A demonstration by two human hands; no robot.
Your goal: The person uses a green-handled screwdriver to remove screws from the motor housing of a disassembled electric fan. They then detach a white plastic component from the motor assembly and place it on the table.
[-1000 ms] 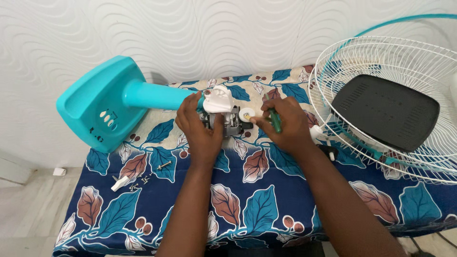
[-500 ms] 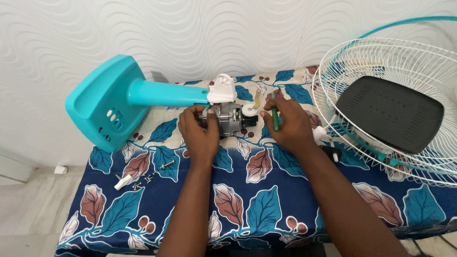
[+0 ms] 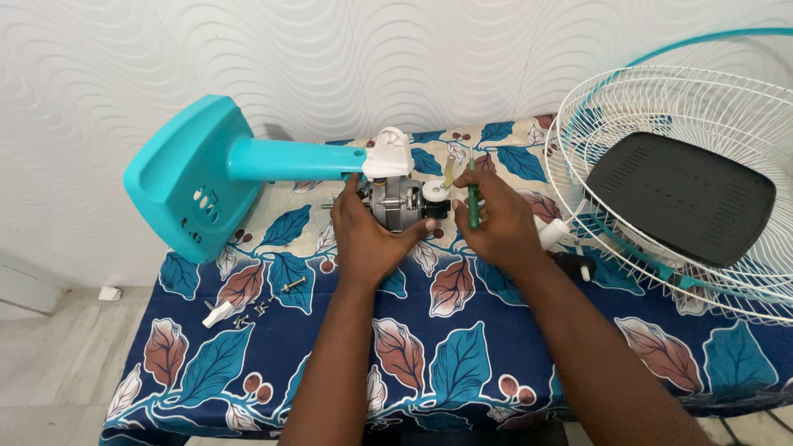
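My left hand [image 3: 372,239] is wrapped around the fan motor [image 3: 398,201] at the table's far middle — its shaft runs left to right. My right hand [image 3: 500,225], just right of it, is closed on a green screwdriver [image 3: 473,205] held upright.

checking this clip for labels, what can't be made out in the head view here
- Screwdriver tip: hidden behind the right hand.
- Near side of the motor: covered by the left hand.
- Loose screws on the cloth: too small to tell type.
- Fan guard: cut off by the right edge.
- Table under the cloth: hidden.
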